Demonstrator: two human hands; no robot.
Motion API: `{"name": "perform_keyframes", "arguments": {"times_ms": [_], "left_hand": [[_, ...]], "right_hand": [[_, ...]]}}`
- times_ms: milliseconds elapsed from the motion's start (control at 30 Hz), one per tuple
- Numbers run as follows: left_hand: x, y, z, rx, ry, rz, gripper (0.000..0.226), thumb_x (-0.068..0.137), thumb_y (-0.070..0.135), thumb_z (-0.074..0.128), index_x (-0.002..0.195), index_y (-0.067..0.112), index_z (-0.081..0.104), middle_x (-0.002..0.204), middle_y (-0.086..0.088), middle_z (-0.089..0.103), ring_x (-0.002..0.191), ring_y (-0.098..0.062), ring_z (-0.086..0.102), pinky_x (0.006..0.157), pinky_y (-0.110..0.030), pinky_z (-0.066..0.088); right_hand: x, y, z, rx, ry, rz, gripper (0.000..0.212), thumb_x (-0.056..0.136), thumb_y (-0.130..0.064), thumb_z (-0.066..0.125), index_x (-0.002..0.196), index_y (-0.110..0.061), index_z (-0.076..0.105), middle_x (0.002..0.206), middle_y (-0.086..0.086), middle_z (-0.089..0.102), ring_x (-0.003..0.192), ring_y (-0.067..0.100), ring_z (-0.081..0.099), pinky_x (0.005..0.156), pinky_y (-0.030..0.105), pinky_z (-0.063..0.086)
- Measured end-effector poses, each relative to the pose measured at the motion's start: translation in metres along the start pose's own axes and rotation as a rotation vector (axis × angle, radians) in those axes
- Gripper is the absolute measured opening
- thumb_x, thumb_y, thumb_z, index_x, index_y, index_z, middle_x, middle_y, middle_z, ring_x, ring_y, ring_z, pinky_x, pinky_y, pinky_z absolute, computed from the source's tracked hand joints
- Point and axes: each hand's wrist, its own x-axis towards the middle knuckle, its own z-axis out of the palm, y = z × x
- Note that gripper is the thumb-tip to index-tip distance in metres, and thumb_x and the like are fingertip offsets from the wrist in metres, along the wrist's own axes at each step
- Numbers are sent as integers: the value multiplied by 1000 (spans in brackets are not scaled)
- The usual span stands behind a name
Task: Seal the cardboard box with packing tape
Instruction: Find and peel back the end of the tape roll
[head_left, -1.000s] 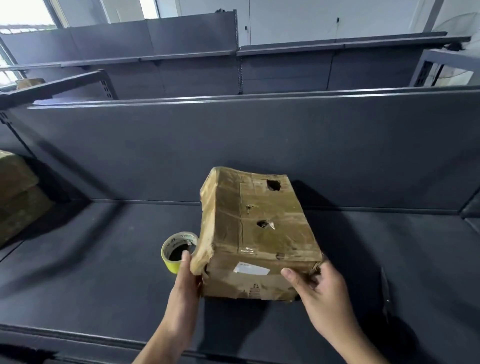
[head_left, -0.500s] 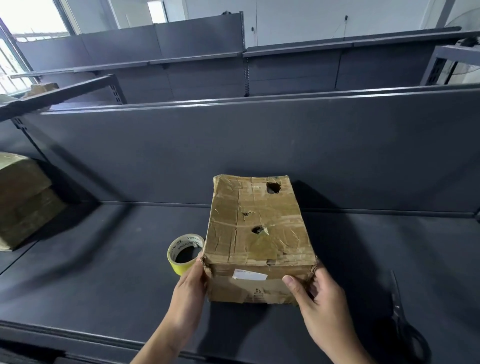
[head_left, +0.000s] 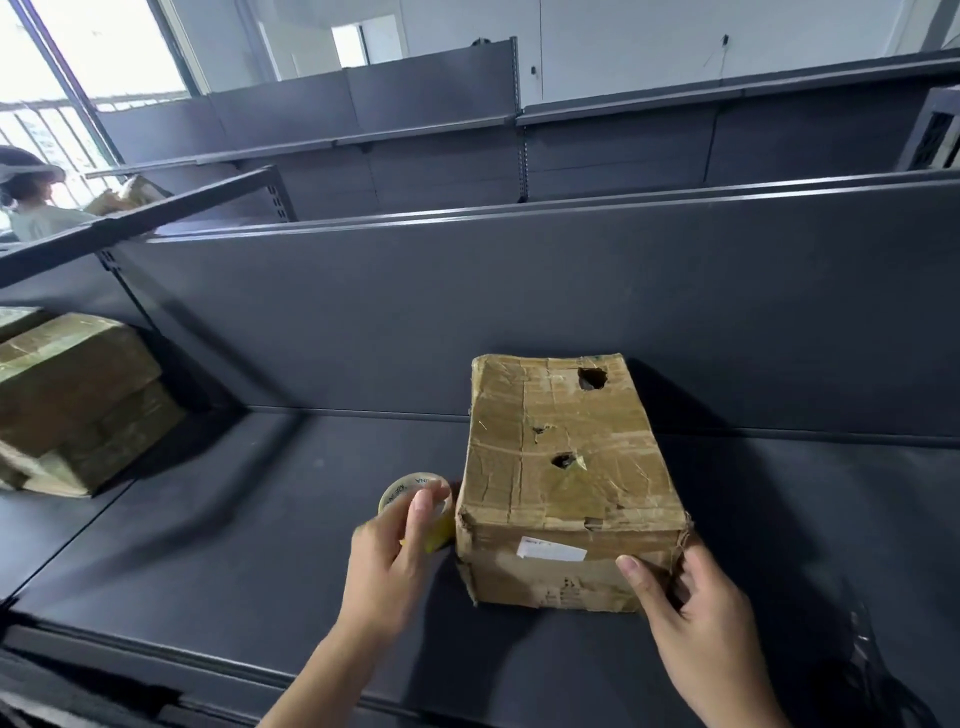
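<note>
While the right hand (head_left: 711, 618) grips the battered brown cardboard box's (head_left: 566, 467) near corner, the left hand's (head_left: 384, 566) fingers curl round the yellow tape roll (head_left: 399, 491) just beside it.

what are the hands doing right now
left hand: grips the tape
right hand: holds the box at its near right corner
</note>
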Motion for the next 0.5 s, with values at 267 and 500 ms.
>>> {"name": "perform_keyframes", "arguments": {"times_ms": [267, 500], "left_hand": [[38, -59, -16, 776, -183, 192, 42, 74, 56, 75, 107, 31, 79, 151, -8, 49, 136, -38, 43, 100, -54, 49], [44, -57, -28, 267, -181, 80, 17, 84, 34, 84, 77, 41, 70, 158, 12, 32, 145, -14, 44, 96, -9, 37]], "right_hand": [[-14, -1, 14, 26, 159, 73, 72, 64, -59, 74, 130, -32, 61, 98, -20, 76, 100, 7, 71, 73, 3, 47], [-16, -52, 21, -145, 641, -288, 78, 77, -51, 74, 129, 5, 58, 128, 23, 60, 119, 39, 57, 103, 42, 48]]}}
